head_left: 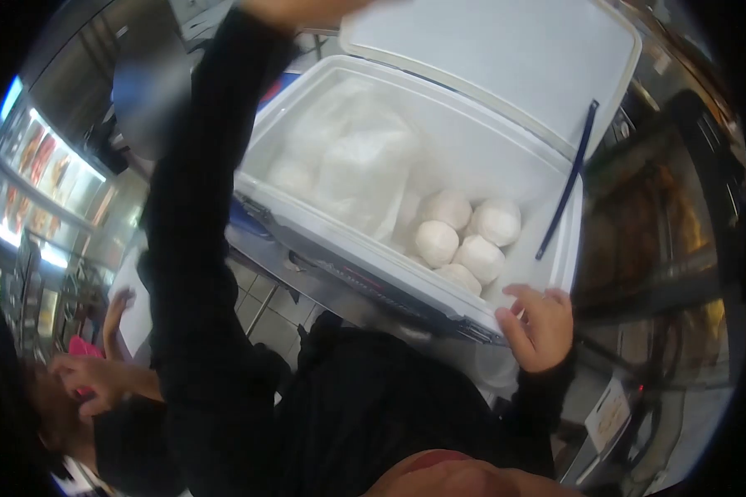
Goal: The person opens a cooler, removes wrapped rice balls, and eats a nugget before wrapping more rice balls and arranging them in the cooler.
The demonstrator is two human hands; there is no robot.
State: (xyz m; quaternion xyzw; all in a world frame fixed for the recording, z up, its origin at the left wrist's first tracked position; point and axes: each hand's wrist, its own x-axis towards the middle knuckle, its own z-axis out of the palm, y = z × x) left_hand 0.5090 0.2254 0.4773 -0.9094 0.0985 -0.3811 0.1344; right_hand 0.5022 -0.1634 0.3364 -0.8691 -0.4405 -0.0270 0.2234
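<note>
White-lined plastic cooler (489, 149) holds smooth, round white balls (437, 243) beside crinkled translucent film (365, 157). Right hand (543, 327), fingers half-spread, empty, at the cooler's near-right corner; left hand (307, 8) cropped, grip unclear.

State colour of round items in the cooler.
The round items are white, shown best in the head view.

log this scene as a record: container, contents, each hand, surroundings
container: cooler, lid raised
contents, right side: five pale round balls visible, clustered together
contents, left side: translucent plastic bag; what it covers is unclear
left hand: at the top edge of the picture, mostly cut off
right hand: at the cooler's near right corner, fingers bent; grip unclear
surroundings: another person's hand at lower left, lit display case beyond
</note>
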